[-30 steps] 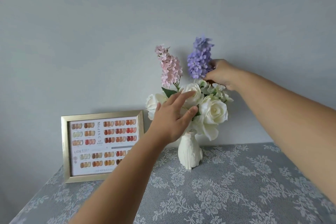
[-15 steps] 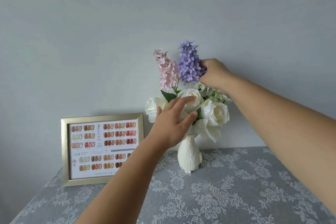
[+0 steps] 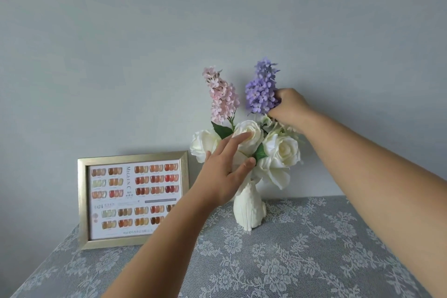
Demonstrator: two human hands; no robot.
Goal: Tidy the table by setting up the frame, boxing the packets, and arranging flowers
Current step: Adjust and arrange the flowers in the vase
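A white ribbed vase (image 3: 249, 210) stands on the lace-covered table against the wall, holding white roses (image 3: 281, 150), a pink flower spike (image 3: 222, 97) and a purple flower spike (image 3: 261, 89). My right hand (image 3: 289, 107) is closed on the lower right side of the purple spike. My left hand (image 3: 223, 172) rests on the front of the bouquet, fingers spread, fingertips on a white rose and thumb below it. A gold-framed colour chart (image 3: 133, 198) stands upright to the left of the vase.
The table wears a grey cloth with white lace (image 3: 290, 261). A plain grey wall rises right behind the vase and frame. No packets or box are in view.
My right hand swung the purple spike left toward the pink one, then back right and more upright. My left hand has stayed on the roses. The view has tilted slightly.
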